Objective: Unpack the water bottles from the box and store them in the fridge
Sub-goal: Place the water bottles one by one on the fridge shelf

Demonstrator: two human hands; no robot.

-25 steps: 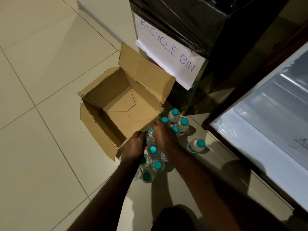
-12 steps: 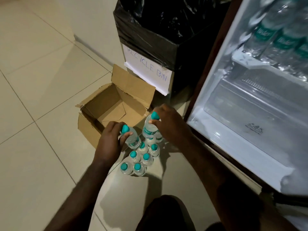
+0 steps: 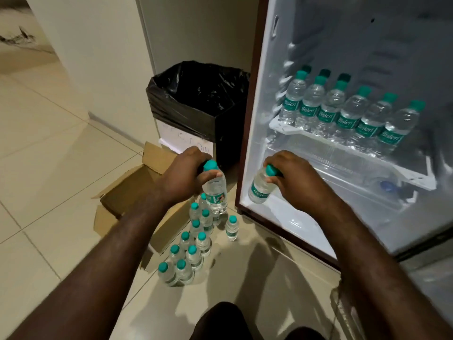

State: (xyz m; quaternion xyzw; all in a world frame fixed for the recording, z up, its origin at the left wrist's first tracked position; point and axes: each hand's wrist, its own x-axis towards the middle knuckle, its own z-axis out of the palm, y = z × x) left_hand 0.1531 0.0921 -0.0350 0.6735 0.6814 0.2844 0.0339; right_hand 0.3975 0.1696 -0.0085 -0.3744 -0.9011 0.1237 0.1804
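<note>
My left hand (image 3: 182,176) grips a small clear water bottle (image 3: 215,193) by its teal cap, held upright above the floor. My right hand (image 3: 293,181) grips a second bottle (image 3: 259,188) by the neck, tilted, just inside the open fridge (image 3: 367,224) at its lower left. Several bottles (image 3: 191,249) with teal caps stand clustered on the tile floor below my left hand. A row of several bottles (image 3: 348,114) stands on the fridge's upper shelf. The open cardboard box (image 3: 132,192) lies behind my left arm, partly hidden.
A bin lined with a black bag (image 3: 198,106) stands behind the box, against the wall, left of the fridge's dark frame (image 3: 248,133). A clear drawer (image 3: 362,177) sits under the shelf. Bare tile floor (image 3: 49,192) spreads to the left.
Both hands have lifted a bottle each from the floor cluster and risen; the right one has moved into the fridge opening. The view has tilted up, showing the stocked shelf.
</note>
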